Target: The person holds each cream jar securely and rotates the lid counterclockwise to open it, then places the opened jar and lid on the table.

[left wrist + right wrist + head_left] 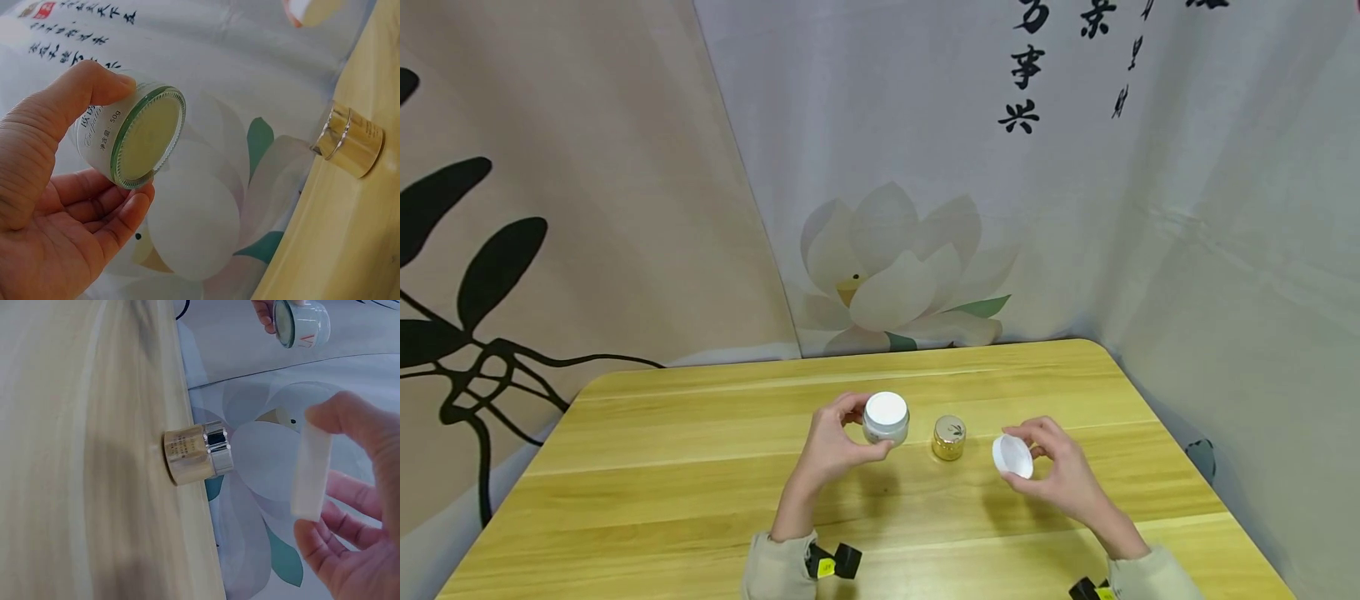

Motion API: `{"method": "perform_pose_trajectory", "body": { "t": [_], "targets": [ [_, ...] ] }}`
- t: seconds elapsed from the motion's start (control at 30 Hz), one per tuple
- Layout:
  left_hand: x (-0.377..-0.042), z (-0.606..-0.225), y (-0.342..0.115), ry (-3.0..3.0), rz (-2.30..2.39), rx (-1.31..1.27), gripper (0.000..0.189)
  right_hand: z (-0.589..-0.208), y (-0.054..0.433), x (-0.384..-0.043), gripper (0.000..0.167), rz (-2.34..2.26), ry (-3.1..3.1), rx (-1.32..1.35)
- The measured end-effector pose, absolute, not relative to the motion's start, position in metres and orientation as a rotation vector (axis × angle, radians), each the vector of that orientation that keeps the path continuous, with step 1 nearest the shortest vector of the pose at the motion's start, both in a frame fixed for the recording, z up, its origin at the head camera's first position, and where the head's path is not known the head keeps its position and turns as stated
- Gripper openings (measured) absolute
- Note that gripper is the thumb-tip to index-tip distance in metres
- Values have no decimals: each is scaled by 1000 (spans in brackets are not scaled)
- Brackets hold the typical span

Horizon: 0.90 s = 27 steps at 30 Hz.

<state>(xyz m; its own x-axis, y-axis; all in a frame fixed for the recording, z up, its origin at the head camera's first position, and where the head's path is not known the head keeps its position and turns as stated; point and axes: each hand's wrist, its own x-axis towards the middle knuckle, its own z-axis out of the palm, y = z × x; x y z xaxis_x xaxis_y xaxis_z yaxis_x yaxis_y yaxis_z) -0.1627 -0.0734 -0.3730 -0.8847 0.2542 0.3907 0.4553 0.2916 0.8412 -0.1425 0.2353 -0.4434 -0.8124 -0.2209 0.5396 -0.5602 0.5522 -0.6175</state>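
My left hand (pixel 831 446) grips a clear glass cream jar (pixel 886 419) between thumb and fingers, lifted over the table with its round white top facing up. In the left wrist view, the jar's greenish base and printed label with "50g" show. My right hand (pixel 1063 479) pinches a white jar lid (pixel 1012 457) by its edges; in the head view its pale inner side faces left toward the jars. Between both hands, a small gold jar (pixel 949 439) stands upright on the wooden table, touched by neither. The right wrist view shows the lid (pixel 311 472) edge-on.
The yellow wooden table (pixel 662 467) has rounded far corners. Behind it hangs a pale cloth backdrop (pixel 925 108) with a printed flower and black characters. A black wrist device (pixel 835 562) sits at the left cuff, another at the right.
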Motion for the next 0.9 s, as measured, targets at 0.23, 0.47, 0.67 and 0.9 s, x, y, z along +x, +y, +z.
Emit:
{"method": "perform_pose_trajectory", "body": {
  "t": [0.23, 0.47, 0.67, 0.9],
  "targets": [
    [-176, -397, -76, -2359, -1645, -647, 48, -455, 237, -140, 47, 1075, -2485, 622],
    [-185, -413, -79, -2323, -1644, -690, 48, -467, 239, -137, 48, 1036, -2544, 658],
    [-185, -411, -80, -2328, -1654, -686, 48, -475, 242, -136, 49, 1017, -2623, 658],
    [-187, -412, -80, -2322, -1642, -701, 47, -478, 244, -134, 49, 1014, -2687, 648]
  ]
}}
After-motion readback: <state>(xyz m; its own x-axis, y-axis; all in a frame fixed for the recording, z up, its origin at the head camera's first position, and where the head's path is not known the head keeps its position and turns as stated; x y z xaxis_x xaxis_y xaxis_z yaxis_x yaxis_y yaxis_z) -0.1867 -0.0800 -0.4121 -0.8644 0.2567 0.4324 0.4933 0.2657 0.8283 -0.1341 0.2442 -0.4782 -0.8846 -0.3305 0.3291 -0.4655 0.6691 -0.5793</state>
